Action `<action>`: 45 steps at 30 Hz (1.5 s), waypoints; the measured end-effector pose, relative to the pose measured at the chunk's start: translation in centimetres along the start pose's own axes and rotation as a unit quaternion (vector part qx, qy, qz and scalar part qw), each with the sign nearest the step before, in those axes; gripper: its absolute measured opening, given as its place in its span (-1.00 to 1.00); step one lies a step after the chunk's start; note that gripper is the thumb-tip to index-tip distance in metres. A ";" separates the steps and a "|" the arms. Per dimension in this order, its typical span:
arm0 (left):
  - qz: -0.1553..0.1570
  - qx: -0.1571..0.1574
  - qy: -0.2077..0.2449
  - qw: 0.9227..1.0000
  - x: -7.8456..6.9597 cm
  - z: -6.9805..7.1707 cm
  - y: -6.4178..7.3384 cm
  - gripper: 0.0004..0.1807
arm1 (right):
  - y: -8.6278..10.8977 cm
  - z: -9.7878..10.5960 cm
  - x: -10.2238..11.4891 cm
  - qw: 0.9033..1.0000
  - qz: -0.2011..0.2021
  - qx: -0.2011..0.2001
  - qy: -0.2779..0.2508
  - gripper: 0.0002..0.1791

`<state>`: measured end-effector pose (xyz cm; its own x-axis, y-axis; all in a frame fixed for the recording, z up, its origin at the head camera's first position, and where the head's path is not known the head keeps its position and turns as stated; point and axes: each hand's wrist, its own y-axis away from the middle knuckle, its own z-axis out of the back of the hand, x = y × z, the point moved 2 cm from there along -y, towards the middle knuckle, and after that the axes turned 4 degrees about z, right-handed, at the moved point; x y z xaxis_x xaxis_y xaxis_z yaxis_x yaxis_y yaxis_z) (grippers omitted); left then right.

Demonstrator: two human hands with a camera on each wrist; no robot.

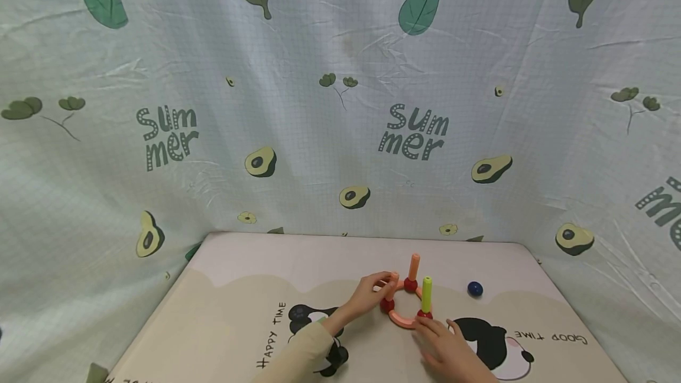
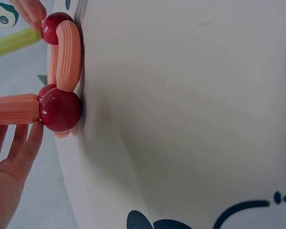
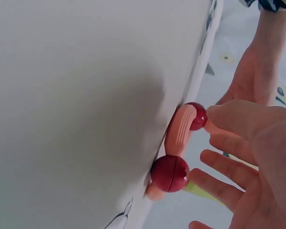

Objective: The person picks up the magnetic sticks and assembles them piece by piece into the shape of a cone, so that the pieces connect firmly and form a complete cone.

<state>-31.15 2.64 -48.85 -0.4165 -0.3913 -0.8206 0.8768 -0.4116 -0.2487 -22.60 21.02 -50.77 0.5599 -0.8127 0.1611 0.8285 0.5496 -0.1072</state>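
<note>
A ring of curved orange pieces (image 1: 400,320) joined by red balls lies on the table, with three rods standing up from the balls. My left hand (image 1: 368,293) grips the upright orange rod (image 2: 14,109) on the left red ball (image 2: 60,110), one fingertip at that ball. A second orange rod (image 1: 414,267) stands on the back ball (image 1: 410,285). On the near right ball (image 3: 170,173) stands a yellow-green rod (image 1: 427,294). Beside that ball my right hand (image 1: 447,347) has its fingers spread and fairly straight, the fingertips at or close to it.
A dark blue ball (image 1: 475,289) lies apart, to the right of the ring. The pale tabletop (image 1: 229,294) carries printed panda pictures and lettering. Behind and at both sides hangs a patterned cloth (image 1: 303,123).
</note>
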 end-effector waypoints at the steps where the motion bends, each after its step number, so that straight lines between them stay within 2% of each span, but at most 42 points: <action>1: 0.000 0.001 0.000 1.000 0.0 0.0 0.0 -0.68 | 0.0 0.1 -0.1 1.000 -0.002 -0.004 -0.001 -0.44; 6: -0.018 0.000 -0.011 1.000 0.6 0.0 -0.2 -0.67 | 0.1 0.3 -0.5 0.999 -0.007 -0.031 -0.001 -0.44; 10: -0.033 0.003 -0.007 0.999 1.1 -0.1 -0.3 -0.66 | 0.2 0.5 -1.2 0.995 0.008 -0.096 0.014 -0.48; 15: -0.041 0.003 -0.008 0.999 1.0 -0.1 -0.2 -0.66 | 0.1 1.1 -2.6 0.976 0.020 -0.214 0.023 -0.58; 19: -0.030 0.007 -0.008 0.999 0.7 -0.1 0.0 -0.66 | 0.0 1.6 -3.8 0.965 0.005 -0.262 0.013 -0.62; 24: -0.014 0.011 -0.005 1.000 0.6 -0.1 0.2 -0.66 | 0.0 1.9 -5.3 0.960 -0.011 -0.277 0.031 -0.66; 28: -0.016 0.010 -0.005 1.000 0.5 0.0 0.1 -0.66 | 0.0 2.0 -6.6 0.956 -0.004 -0.290 0.052 -0.66; 29: -0.013 0.010 -0.003 1.000 0.1 0.1 0.3 -0.67 | 0.0 2.0 -6.9 0.954 -0.002 -0.293 0.057 -0.66; 31: -0.012 0.010 -0.003 1.000 0.0 0.2 0.2 -0.67 | -0.1 2.1 -7.6 0.953 -0.002 -0.294 0.066 -0.66; 35: -0.010 0.010 -0.007 1.000 -0.1 0.2 0.2 -0.66 | -0.3 2.1 -8.9 0.956 -0.023 -0.279 0.084 -0.67; 37: -0.017 0.010 -0.012 1.000 0.4 0.1 0.0 -0.65 | -0.4 2.2 -9.5 0.958 -0.039 -0.271 0.091 -0.66; 40: -0.022 0.010 -0.015 1.000 0.6 0.0 -0.1 -0.65 | -0.5 2.3 -10.4 0.956 -0.055 -0.269 0.105 -0.62; 45: -0.011 0.015 -0.016 1.000 0.8 -0.1 -0.1 -0.64 | -0.3 2.1 -11.7 0.952 -0.078 -0.267 0.126 -0.55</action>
<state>-31.57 2.48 -49.50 -0.4433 -0.4076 -0.7983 0.8601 -0.4442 -0.2508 -29.47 30.79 -50.58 0.3563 -0.9342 -0.0166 0.7472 0.2955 -0.5953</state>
